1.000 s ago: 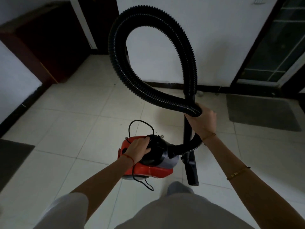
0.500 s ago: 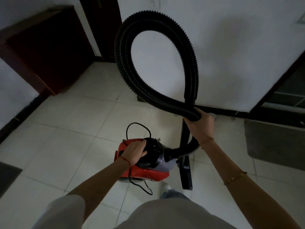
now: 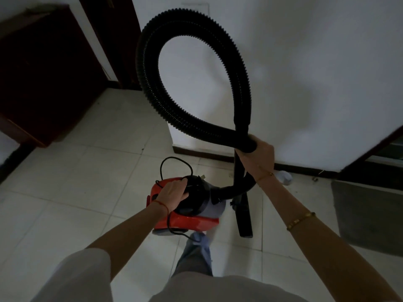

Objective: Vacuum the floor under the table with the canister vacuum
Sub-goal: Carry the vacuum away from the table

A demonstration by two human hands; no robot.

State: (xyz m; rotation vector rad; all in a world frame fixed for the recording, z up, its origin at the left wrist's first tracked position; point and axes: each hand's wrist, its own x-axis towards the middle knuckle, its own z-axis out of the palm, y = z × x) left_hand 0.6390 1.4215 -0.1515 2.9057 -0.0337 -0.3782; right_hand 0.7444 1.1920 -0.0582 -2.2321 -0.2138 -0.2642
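Head view: left hand (image 3: 173,194) grips the canister (image 3: 192,214) at six o'clock, carried off the floor (image 3: 65,182), while right hand (image 3: 258,156) clenches hose (image 3: 174,101) and wand (image 3: 239,182) together at four o'clock, keeping them from trailing.

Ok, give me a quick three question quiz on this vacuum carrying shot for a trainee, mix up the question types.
1. True or false: the left hand holds the red canister by its top.
2. What does the right hand hold? A) the power cord B) the black hose and wand together C) a door handle
3. Fill in: the hose rises in a big ____ above the right hand.

Key: 1 true. 2 B. 3 loop.
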